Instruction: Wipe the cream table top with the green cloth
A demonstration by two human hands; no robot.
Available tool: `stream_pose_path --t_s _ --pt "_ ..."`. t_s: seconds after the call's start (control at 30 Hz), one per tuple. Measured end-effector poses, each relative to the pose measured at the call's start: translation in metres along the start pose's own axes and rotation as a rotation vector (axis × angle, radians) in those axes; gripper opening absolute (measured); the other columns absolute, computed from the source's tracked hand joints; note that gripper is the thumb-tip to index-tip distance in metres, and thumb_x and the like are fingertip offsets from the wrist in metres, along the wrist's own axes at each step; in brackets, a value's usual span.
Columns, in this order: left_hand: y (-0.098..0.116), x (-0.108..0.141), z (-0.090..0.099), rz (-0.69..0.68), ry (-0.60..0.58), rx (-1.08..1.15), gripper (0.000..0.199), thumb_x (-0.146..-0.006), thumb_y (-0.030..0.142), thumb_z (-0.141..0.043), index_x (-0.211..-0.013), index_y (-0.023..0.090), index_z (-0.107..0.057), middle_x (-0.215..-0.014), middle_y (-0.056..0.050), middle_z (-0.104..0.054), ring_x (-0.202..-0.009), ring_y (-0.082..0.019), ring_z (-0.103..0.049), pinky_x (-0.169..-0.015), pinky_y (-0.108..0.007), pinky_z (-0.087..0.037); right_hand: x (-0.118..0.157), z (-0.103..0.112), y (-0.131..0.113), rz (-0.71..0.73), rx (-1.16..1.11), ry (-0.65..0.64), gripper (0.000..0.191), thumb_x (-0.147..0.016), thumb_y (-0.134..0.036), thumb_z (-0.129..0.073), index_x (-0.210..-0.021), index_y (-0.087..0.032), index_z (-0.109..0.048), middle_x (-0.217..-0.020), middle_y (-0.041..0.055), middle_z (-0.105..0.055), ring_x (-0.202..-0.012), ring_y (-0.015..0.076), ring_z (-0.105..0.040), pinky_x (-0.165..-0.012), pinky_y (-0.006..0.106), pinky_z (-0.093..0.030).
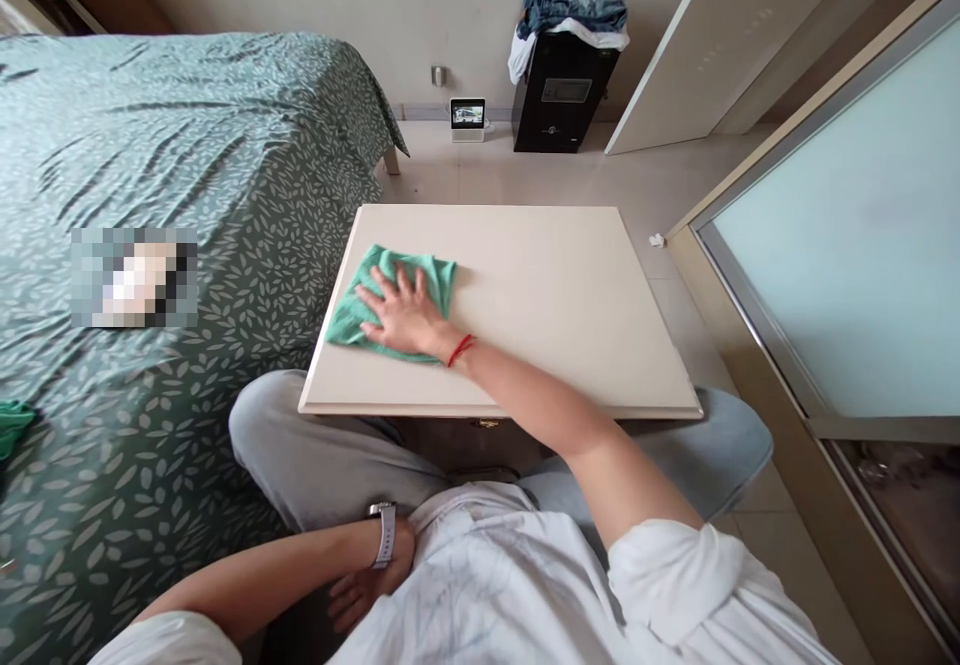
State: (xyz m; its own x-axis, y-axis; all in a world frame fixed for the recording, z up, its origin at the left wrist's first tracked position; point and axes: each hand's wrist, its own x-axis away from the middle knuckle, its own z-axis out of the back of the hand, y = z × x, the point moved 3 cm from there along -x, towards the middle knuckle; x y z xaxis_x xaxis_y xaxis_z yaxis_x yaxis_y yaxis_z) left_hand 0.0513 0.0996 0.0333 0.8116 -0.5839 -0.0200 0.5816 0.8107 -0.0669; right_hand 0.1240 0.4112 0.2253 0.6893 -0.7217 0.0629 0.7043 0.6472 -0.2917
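Note:
My right hand (pixel 401 315), a red string around its wrist, presses flat with spread fingers on a green cloth (pixel 352 317). The cloth lies spread over the left part of a cream-coloured tabletop (pixel 555 295), its edges slightly rumpled. Down by my lap rests my left hand (pixel 371 585), with a watch (pixel 385 535) on its wrist. Its fingers are loosely stretched and partly hidden by my shirt; nothing shows in them. A small brass-coloured latch (pixel 487 423) sits under the table's near edge.
To the left stands a bed with a green leaf-patterned sheet (pixel 247 275); a blurred-out item (pixel 139 283) and another green cloth (pixel 13 427) lie on it. Beyond the table are a small display (pixel 468 117) and a black cabinet (pixel 559 95) topped with folded jeans (pixel 574 5). A glass-panelled cabinet (pixel 847 245) flanks the right.

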Motion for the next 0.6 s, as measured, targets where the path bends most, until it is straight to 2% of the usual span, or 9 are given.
stream_pose_path --t_s 0.07,0.1,0.17,0.23,0.33,0.43,0.5,0.53,0.6 --pt "-0.003 0.000 0.001 0.132 -0.107 -0.042 0.090 -0.070 0.030 -0.084 -0.159 0.019 -0.085 -0.166 -0.020 -0.080 -0.156 -0.066 -0.069 -0.094 -0.073 -0.078 0.000 -0.005 -0.013 0.100 -0.010 -0.018 0.078 -0.121 -0.051 -0.056 -0.195 -0.026 -0.048 -0.207 0.0141 -0.025 -0.191 0.0506 -0.020 -0.151 0.083 -0.017" --pt "-0.004 0.001 0.002 0.165 -0.180 -0.084 0.090 -0.070 0.029 -0.085 -0.159 0.018 -0.085 -0.166 -0.020 -0.080 -0.155 -0.067 -0.069 -0.093 -0.074 -0.077 0.003 -0.004 -0.009 0.101 -0.021 -0.020 0.076 -0.122 -0.050 -0.056 -0.194 -0.028 -0.049 -0.207 0.0128 -0.026 -0.192 0.0499 -0.020 -0.150 0.085 -0.016" --pt "-0.003 0.002 0.006 0.130 -0.330 -0.203 0.092 -0.067 0.025 -0.087 -0.159 0.018 -0.085 -0.166 -0.020 -0.080 -0.150 -0.067 -0.072 -0.092 -0.074 -0.078 0.014 0.001 0.019 0.012 -0.047 -0.017 0.076 -0.122 -0.051 -0.055 -0.195 -0.030 -0.049 -0.207 0.0123 -0.027 -0.191 0.0509 -0.020 -0.148 0.090 -0.014" --pt "0.001 0.003 0.013 0.011 -0.444 -0.354 0.101 -0.063 0.020 -0.090 -0.163 0.022 -0.083 -0.170 -0.019 -0.079 -0.149 -0.066 -0.074 -0.090 -0.071 -0.079 0.036 0.012 0.064 -0.170 -0.056 0.007 0.077 -0.122 -0.052 -0.052 -0.196 -0.030 -0.047 -0.207 0.0136 -0.025 -0.191 0.0535 -0.021 -0.144 0.096 -0.015" --pt "0.008 0.002 0.023 -0.199 -0.518 -0.617 0.113 -0.057 0.019 -0.095 -0.169 0.027 -0.079 -0.176 -0.017 -0.074 -0.149 -0.067 -0.073 -0.078 -0.067 -0.080 0.094 0.029 0.141 -0.538 -0.026 0.077 0.076 -0.123 -0.051 -0.045 -0.196 -0.031 -0.046 -0.208 0.0142 -0.024 -0.189 0.0550 -0.025 -0.141 0.098 -0.020" --pt "0.009 0.000 0.024 -0.227 -0.588 -0.756 0.119 -0.052 0.014 -0.098 -0.168 0.030 -0.080 -0.169 -0.017 -0.080 -0.141 -0.065 -0.079 -0.074 -0.064 -0.080 0.155 0.038 0.198 -0.934 -0.007 0.207 0.077 -0.124 -0.051 -0.036 -0.195 -0.024 -0.047 -0.207 0.0209 -0.023 -0.187 0.0594 -0.026 -0.137 0.100 -0.026" --pt "0.007 -0.001 0.021 -0.110 -0.629 -0.674 0.116 -0.050 0.012 -0.098 -0.164 0.026 -0.082 -0.159 -0.019 -0.085 -0.136 -0.065 -0.082 -0.079 -0.067 -0.079 0.178 0.038 0.212 -1.120 -0.012 0.300 0.080 -0.123 -0.051 -0.033 -0.193 -0.015 -0.047 -0.204 0.0314 -0.024 -0.185 0.0651 -0.026 -0.130 0.105 -0.030" --pt "0.005 -0.002 0.019 -0.038 -0.623 -0.596 0.112 -0.052 0.014 -0.098 -0.162 0.023 -0.083 -0.154 -0.020 -0.087 -0.134 -0.065 -0.082 -0.082 -0.070 -0.079 0.179 0.035 0.209 -1.164 -0.015 0.329 0.082 -0.122 -0.050 -0.034 -0.193 -0.010 -0.046 -0.202 0.0363 -0.025 -0.184 0.0678 -0.027 -0.126 0.107 -0.031" --pt "0.003 -0.004 0.015 0.100 -0.545 -0.425 0.104 -0.056 0.022 -0.098 -0.159 0.018 -0.085 -0.149 -0.022 -0.089 -0.135 -0.067 -0.081 -0.089 -0.074 -0.078 0.164 0.024 0.184 -1.130 -0.013 0.342 0.085 -0.121 -0.051 -0.038 -0.192 -0.005 -0.046 -0.199 0.0412 -0.027 -0.182 0.0712 -0.028 -0.123 0.110 -0.030"
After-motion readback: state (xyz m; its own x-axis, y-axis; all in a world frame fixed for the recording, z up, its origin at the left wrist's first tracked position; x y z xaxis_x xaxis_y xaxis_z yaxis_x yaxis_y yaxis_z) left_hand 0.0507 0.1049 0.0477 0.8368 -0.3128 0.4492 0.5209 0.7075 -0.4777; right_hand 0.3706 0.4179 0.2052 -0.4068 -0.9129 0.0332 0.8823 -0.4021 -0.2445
